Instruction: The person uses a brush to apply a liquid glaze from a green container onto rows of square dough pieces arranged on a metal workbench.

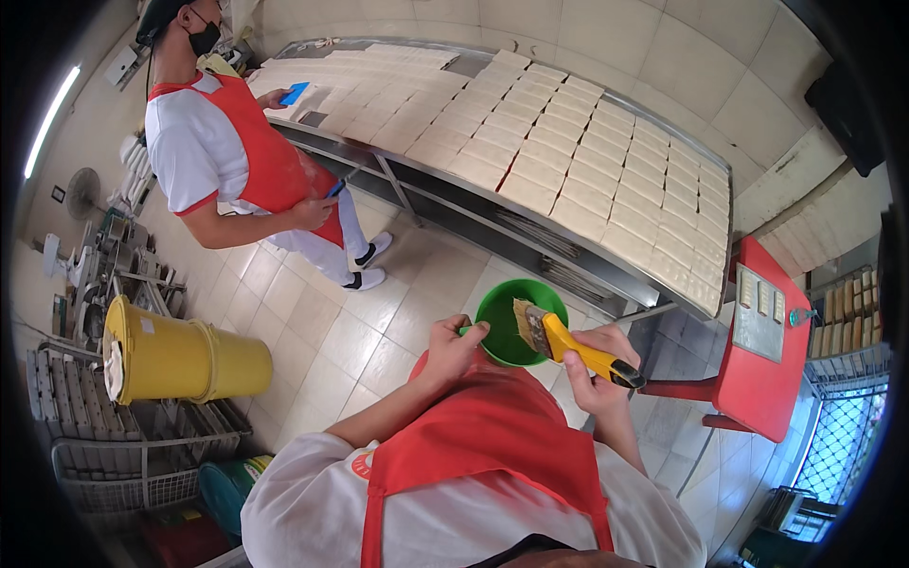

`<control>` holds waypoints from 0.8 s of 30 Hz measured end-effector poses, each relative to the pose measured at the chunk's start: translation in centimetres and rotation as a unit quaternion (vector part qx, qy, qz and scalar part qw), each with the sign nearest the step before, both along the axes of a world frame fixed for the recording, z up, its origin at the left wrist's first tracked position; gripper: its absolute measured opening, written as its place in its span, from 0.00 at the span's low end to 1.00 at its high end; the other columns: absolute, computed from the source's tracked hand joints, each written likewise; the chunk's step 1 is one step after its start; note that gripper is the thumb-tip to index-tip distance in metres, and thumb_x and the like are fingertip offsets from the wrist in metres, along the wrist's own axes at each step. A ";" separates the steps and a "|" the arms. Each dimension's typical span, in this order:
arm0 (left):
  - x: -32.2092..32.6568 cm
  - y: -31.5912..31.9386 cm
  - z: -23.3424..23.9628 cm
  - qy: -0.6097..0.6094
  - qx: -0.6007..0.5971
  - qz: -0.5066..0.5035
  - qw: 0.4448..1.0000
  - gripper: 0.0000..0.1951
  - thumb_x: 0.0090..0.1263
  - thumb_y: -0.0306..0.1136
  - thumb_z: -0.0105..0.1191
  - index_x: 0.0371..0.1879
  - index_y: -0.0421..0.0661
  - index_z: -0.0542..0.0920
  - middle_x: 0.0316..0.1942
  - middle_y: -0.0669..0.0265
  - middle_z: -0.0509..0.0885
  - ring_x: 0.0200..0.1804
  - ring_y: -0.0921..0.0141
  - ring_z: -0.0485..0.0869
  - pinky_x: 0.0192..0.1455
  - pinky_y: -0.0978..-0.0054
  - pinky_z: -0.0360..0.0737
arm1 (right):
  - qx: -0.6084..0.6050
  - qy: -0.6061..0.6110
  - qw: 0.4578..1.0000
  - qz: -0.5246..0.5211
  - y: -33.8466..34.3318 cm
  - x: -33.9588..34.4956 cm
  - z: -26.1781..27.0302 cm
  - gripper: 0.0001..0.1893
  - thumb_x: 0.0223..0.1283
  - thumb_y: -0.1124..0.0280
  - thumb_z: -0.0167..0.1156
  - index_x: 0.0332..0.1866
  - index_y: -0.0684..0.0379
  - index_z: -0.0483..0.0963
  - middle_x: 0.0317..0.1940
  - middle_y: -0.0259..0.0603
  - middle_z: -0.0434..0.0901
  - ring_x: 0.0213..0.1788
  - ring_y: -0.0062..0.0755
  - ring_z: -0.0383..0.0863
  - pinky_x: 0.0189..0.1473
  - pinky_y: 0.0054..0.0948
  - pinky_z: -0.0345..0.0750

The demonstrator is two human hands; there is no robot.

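Note:
My left hand [454,348] grips the rim of a green plastic bowl [497,341], held in front of my red apron. In my right hand [603,369] is a wide paintbrush [572,344] with a yellow and black handle; its pale bristles are over the bowl's opening. What the bowl holds cannot be made out. Beyond the bowl, rows of flat, pale dough pieces [547,167] cover much of a long metal-edged table [717,305], with narrow dark gaps between some rows.
A co-worker [248,156] in a red apron stands at the table's left, holding a blue scraper [295,93] and another blue-handled tool. A red table [756,397] with a metal tray [756,319] stands right. Yellow buckets [167,351] and wire racks [145,454] are left.

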State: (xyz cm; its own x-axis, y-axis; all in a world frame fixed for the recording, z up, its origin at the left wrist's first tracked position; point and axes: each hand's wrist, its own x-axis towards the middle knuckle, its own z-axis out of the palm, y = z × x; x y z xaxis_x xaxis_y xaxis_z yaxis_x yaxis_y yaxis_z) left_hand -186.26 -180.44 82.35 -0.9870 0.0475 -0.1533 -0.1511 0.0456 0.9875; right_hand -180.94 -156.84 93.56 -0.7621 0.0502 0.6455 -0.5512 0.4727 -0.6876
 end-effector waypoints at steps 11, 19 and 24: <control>0.0 -0.6 -1.2 -0.004 -0.005 0.007 1.000 0.20 0.67 0.34 0.63 0.15 0.43 0.69 0.15 0.78 0.65 0.23 0.82 0.61 0.24 0.74 0.58 | 0.010 0.008 1.000 0.012 -0.5 -0.5 -0.1 0.11 0.53 0.77 0.71 0.42 0.67 0.81 0.30 0.45 0.82 0.27 0.34 0.81 0.30 0.28 0.78; -0.1 -0.2 -0.1 -0.013 -0.003 0.005 1.000 0.20 0.68 0.34 0.63 0.15 0.43 0.70 0.15 0.78 0.66 0.23 0.83 0.62 0.24 0.75 0.59 | 0.014 0.013 1.000 0.023 -0.3 -1.0 0.1 0.12 0.52 0.78 0.71 0.42 0.67 0.82 0.29 0.45 0.81 0.27 0.33 0.81 0.29 0.26 0.77; -0.4 0.0 -0.5 0.001 0.007 0.002 1.000 0.20 0.68 0.35 0.63 0.15 0.43 0.70 0.16 0.77 0.67 0.23 0.82 0.62 0.24 0.75 0.59 | 0.015 0.010 0.999 0.028 -0.1 -1.1 0.5 0.12 0.51 0.79 0.71 0.42 0.68 0.81 0.30 0.45 0.81 0.27 0.32 0.81 0.29 0.26 0.76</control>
